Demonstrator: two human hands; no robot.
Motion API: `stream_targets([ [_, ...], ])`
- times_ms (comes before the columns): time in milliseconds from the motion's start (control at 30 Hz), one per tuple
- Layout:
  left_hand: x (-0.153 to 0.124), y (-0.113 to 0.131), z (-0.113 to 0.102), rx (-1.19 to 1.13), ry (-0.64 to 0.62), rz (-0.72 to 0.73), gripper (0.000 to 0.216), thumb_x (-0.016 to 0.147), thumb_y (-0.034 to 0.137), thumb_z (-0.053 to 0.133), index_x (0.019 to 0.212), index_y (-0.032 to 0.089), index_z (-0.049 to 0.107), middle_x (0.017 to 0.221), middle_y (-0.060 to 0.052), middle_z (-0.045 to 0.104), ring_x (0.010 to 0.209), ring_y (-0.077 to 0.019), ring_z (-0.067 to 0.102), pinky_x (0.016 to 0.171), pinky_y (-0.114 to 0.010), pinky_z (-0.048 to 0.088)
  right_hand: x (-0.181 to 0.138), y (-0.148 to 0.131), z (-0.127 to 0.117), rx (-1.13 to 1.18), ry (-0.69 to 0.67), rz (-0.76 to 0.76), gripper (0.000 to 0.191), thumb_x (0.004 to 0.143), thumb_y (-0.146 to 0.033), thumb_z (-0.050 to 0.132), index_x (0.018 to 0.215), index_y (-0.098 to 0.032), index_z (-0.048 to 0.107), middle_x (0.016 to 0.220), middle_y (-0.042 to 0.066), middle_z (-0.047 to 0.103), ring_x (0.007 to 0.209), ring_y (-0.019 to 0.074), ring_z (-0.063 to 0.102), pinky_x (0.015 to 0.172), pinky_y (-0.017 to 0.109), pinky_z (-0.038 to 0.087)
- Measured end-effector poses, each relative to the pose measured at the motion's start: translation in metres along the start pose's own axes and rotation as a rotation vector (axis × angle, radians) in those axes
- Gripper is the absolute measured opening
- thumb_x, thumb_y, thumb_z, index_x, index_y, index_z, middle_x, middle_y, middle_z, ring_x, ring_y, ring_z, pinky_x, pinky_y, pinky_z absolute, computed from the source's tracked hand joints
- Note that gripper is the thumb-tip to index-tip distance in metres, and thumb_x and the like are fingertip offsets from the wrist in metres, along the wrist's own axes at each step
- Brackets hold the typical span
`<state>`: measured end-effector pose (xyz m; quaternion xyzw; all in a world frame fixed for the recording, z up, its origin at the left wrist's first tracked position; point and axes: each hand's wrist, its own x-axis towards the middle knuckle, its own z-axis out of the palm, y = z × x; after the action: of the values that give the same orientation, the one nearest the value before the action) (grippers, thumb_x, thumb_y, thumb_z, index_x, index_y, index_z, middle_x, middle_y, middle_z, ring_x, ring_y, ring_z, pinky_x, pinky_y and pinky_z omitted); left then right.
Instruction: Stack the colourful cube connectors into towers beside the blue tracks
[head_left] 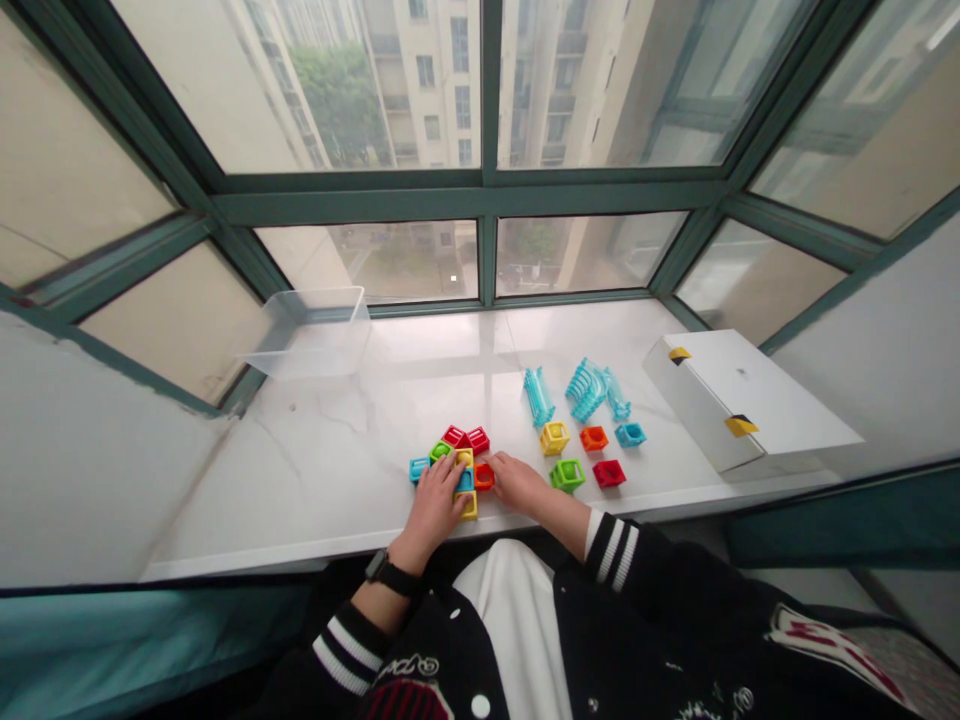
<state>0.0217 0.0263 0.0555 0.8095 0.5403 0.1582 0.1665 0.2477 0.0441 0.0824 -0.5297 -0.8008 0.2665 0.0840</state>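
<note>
Clock positions are taken from the middle of the block cluster, with 12 o'clock pointing away from the wearer toward the window. A tight cluster of hollow plastic toy blocks (463,457) in red, yellow, green, blue and orange is gathered near the front edge of a white marble windowsill (322,470), and both hands are placed at it. The left hand (435,505) is laid over the cluster at about 7 o'clock, its fingers (448,478) spread and slightly curved across the green, yellow and blue blocks; whether any block is actually gripped cannot be told. The right hand (521,483) is held nearly flat at about 4 o'clock, its fingers (501,466) extended toward an orange block (484,476), touching it or just beside it, with nothing seen to be held. Five separate blocks (567,475) are set out in two rows at 3 o'clock. Ribbed teal curved pieces (586,390) are laid at 2 o'clock, and a white box (742,400) marked with yellow-and-black tape is placed farther out on the sill in about the same direction. A transparent plastic tub (307,332) is seen at 10 o'clock. A black wristwatch (391,573) is worn on the left wrist, and striped black jacket cuffs (622,555) are seen at both wrists.
</note>
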Motion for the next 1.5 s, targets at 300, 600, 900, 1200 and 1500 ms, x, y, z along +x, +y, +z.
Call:
stream_targets([
  [300,0.001,0.005,0.0,0.02,0.003,-0.01,0.059,0.093,0.031,0.066,0.151,0.025,0.057,0.168,-0.012,0.044,0.154,-0.0365,0.042,0.126,-0.062,0.03,-0.019,0.0,-0.014,0.006,0.054,0.049,0.031,0.088,-0.018,0.071,0.119,-0.021,0.065,0.118,0.009,0.067,0.101,0.0231,0.069,0.089,0.033,0.053],
  [600,0.006,0.012,-0.021,-0.295,0.032,-0.111,0.06,0.092,0.034,0.064,0.15,0.024,0.056,0.162,-0.013,0.052,0.155,-0.0357,0.041,0.128,-0.068,0.023,-0.043,0.003,-0.029,0.7,0.299,-0.134,0.044,0.084,-0.025,0.076,0.125,-0.023,0.06,0.122,0.007,0.066,0.095,0.0171,0.072,0.083,0.033,0.064],
  [900,0.014,0.052,-0.044,-1.443,-0.108,-0.192,0.057,0.091,0.055,0.071,0.138,0.024,0.062,0.15,-0.016,0.061,0.135,-0.0343,0.062,0.111,-0.053,0.053,-0.06,-0.013,-0.057,0.716,0.443,-0.222,0.043,0.089,-0.025,0.072,0.129,-0.026,0.057,0.127,0.008,0.063,0.1,0.0186,0.071,0.084,0.036,0.065],
  [1200,0.012,0.08,-0.053,-1.812,-0.191,-0.396,0.044,0.092,0.044,0.073,0.13,0.024,0.061,0.126,-0.009,0.073,0.106,-0.0201,0.074,0.097,-0.037,0.06,-0.058,-0.021,-0.052,0.655,0.45,-0.23,0.049,0.083,-0.03,0.082,0.124,-0.025,0.055,0.114,0.006,0.063,0.093,0.0191,0.068,0.083,0.038,0.062],
  [1500,0.014,0.075,-0.049,-1.54,-0.03,-0.309,0.058,0.077,0.037,0.087,0.128,0.021,0.064,0.129,-0.011,0.072,0.101,-0.0198,0.07,0.078,-0.027,0.055,-0.055,-0.015,-0.05,0.946,0.262,-0.097,0.054,0.095,-0.048,0.072,0.138,-0.024,0.051,0.125,0.012,0.069,0.101,0.0215,0.073,0.091,0.042,0.063],
])
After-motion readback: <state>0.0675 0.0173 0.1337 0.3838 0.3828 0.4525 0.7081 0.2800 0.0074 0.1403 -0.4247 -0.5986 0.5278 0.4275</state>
